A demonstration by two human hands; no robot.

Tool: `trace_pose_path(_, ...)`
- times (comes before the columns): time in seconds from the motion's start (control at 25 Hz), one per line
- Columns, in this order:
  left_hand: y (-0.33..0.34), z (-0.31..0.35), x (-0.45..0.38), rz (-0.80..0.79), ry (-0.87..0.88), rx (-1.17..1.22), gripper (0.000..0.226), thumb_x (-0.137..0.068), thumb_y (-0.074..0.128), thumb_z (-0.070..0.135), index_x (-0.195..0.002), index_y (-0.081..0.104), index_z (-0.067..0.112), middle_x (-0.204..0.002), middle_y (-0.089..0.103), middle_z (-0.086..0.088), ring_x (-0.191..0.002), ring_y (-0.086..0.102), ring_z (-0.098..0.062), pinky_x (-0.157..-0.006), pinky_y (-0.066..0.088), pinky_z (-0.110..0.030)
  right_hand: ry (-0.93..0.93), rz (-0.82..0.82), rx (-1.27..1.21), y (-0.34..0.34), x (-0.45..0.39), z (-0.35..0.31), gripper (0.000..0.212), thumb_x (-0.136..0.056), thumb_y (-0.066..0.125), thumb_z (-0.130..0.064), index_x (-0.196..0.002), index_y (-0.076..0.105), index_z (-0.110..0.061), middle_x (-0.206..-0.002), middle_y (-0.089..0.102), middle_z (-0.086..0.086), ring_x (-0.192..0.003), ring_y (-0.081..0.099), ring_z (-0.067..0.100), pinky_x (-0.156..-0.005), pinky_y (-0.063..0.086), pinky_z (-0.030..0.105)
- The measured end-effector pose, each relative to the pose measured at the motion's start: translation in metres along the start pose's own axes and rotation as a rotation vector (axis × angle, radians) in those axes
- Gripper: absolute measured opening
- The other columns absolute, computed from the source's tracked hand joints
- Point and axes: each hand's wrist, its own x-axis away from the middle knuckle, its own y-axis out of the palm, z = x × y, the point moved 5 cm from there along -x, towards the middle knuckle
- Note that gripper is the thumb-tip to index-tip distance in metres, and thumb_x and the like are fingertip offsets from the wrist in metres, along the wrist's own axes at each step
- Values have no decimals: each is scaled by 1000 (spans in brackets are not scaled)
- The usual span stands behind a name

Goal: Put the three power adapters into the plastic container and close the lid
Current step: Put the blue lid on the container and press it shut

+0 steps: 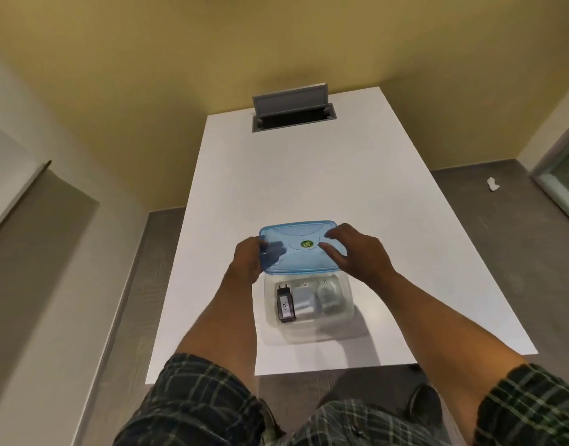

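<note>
The clear plastic container (309, 312) stands on the white tabletop (293, 175) close to its near edge, roughly midway between the left and right edges. Inside it lie three power adapters side by side: a black adapter (285, 308) at the left with its prongs pointing to the far edge, a white adapter (303, 299) in the middle, and a pale, rounded adapter (329, 299) at the right, which shows only dimly through the plastic. All three appear to rest on the container floor; loading looks complete.

The blue lid (301, 247) is held over the far part of the container, tilted and not seated. The near half of the opening is uncovered. The left hand (248, 263) grips the lid's left edge, its fingers (273, 249) curled beneath and visible through the blue plastic, thumb on top. The right hand (357, 255) rests on the lid's right portion, fingers spread and flat against the upper face rather than clamped on it.

Risks noted:
- The lid sits offset toward the far edge; pressed down so, it would likely catch on one rim and leave the near side open.
- The left fingers under the lid may be pinched against the rim unless drawn out before seating.
- Uneven downward force on one side could slide or tip the light container on the smooth tabletop.
- Whether the black adapter's prongs clear the lid cannot be told.
</note>
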Motion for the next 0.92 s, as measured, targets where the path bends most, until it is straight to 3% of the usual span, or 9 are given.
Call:
trace_pose_path(0.08,-14,-6,4,-13,-23,-11,17,-98,40,-1,-101,57,2,-83,74,-21,-54,74,-33,-46,58,-28,309,5,-61,2,1,21,29,-93,63,-44,-115,63,-25,-110,61,-10,-77,62,10,-63,46,26)
trace_pose_path(0.16,-26,-14,7,-16,-46,-15,17,-97,43,0,-106,58,3,-93,71,-23,-60,74,-37,-47,59,-30,638,-166,-180,15,10,46,41,-94,60,-47,-126,57,-22,-114,60,-5,-87,61,11,-73,44,28)
trace_pose_path(0.24,-34,-25,10,4,-67,18,16,-97,46,-1,-106,59,1,-93,69,-24,-67,73,-41,-48,60,-33,882,-393,-442,32,26,55,43,-94,59,-45,-123,60,-13,-108,69,7,-81,69,24,-71,50,34)
trace_pose_path(0.32,-39,-36,15,26,-87,27,14,-97,48,-2,-105,60,-1,-95,68,-26,-74,70,-44,-49,61,-36,902,-504,-546,45,38,53,32,-95,61,-35,-111,66,-8,-101,72,14,-69,72,29,-62,54,35)
trace_pose_path(0.48,-43,-53,13,48,-108,23,21,-97,46,-7,-113,60,-4,-106,63,-27,-83,67,-43,-60,65,-47,906,-450,-568,53,48,53,29,-92,67,-27,-110,68,-4,-102,72,15,-68,71,29,-62,57,37)
trace_pose_path(0.64,-50,-48,9,194,101,-532,11,-83,64,10,-94,64,8,-95,61,-15,-87,58,-27,-98,57,-53,815,-520,-463,57,45,52,31,-92,68,-30,-113,66,-8,-95,73,14,-75,73,34,-70,58,42)
trace_pose_path(0.72,-48,-45,13,182,193,-679,16,-75,68,21,-86,66,10,-84,59,-14,-80,54,-25,-92,57,-48,786,-524,-421,58,44,53,32,-91,69,-29,-114,67,-8,-94,73,13,-76,74,34,-78,57,45)
trace_pose_path(0.84,-53,-43,8,231,263,-908,23,-90,69,29,-79,69,9,-74,59,-14,-72,52,-24,-73,48,-34,790,-522,-402,58,45,54,31,-88,70,-29,-112,67,-9,-97,72,10,-80,73,32,-79,55,42)
trace_pose_path(0.92,-55,-42,5,261,271,-946,37,-95,64,32,-77,72,1,-73,66,-21,-69,58,-29,-76,52,-34,776,-512,-376,58,44,54,31,-87,72,-29,-111,68,-9,-103,71,10,-88,71,31,-80,53,39)
